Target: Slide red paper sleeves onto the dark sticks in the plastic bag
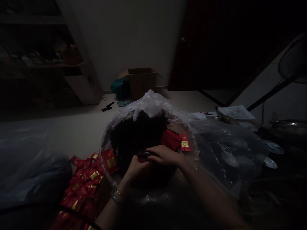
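Nearest, 2 forearms come in from the bottom, the L one w/ a pale bangle (116,197) at the wrist. The left hand (136,167) and right hand (165,154) meet over the mid of a black heap (139,135), both closed on a small dark object (143,154); how firmly, can't tell. A bit of red shows just under it (too dim to say what).

Handling, as a guess: the object is prob. light and fairly stiff, its glossy top maybe a bit slippery, so best held at its 2 ends. The heap looks loose and soft, prob. easy to spill.

Pose: L hand is thumb-side up at the object's near side, fingers mostly hidden; R hand is back-up, wrist bent inward, fingers reaching L across the object's R end. Both forearms angle in toward the centre.

Around the heap is a clear plastic bag (151,101), mouth spread wide. Red packets (82,180) w/ gold patches pile up at L, beside a greyish bundle (45,179); 2 or more red pouches (171,139) lie R of the heap. More clear plastic sheeting (230,148) is farther R, near plates (273,147).

Beyond, by the wall: an open cardboard box (142,81) w/ a teal bag (120,89) next to it, shelves far L, dark door (216,48) R.
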Available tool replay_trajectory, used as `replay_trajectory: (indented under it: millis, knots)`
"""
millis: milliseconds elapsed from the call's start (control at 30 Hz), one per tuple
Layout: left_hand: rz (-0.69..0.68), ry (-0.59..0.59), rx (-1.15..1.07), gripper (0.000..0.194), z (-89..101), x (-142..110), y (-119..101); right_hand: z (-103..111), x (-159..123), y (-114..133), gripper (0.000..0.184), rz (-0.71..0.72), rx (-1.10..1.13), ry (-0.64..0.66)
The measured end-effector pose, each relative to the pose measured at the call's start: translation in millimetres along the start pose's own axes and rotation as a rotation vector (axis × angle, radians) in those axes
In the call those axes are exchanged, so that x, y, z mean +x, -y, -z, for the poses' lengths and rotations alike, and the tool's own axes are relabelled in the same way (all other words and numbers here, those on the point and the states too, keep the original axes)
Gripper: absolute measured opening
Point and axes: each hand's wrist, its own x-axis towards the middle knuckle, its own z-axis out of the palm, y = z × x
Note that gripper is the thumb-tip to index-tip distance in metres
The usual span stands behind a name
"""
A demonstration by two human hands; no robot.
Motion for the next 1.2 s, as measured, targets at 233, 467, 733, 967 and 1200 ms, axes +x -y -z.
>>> replay_trajectory:
  millis: [233,467,733,967,1200]
  knots:
    - [0.056,-0.042,0.000,0.022,-3.1,3.0,-5.0,-9.8,3.2,-4.3,0.030,-0.108,-0.143,-0.079]
    - [0.025,-0.049,-0.003,0.027,-3.4,7.0,-3.8,-8.6,3.1,-2.7,0.028,-0.114,-0.205,-0.085]
    - [0.095,-0.070,-0.017,0.029,-1.2,2.5,-3.6,0.0,-0.2,-3.7,0.040,-0.067,-0.041,-0.103]
    - [0.079,-0.034,-0.018,0.022,-8.5,-2.3,-9.2,-3.7,2.5,-2.8,0.026,-0.077,0.088,-0.132]
    - [0.013,-0.018,0.000,0.028,-12.1,-3.0,-12.8,-11.4,3.6,-6.2,0.019,-0.138,0.055,-0.176]
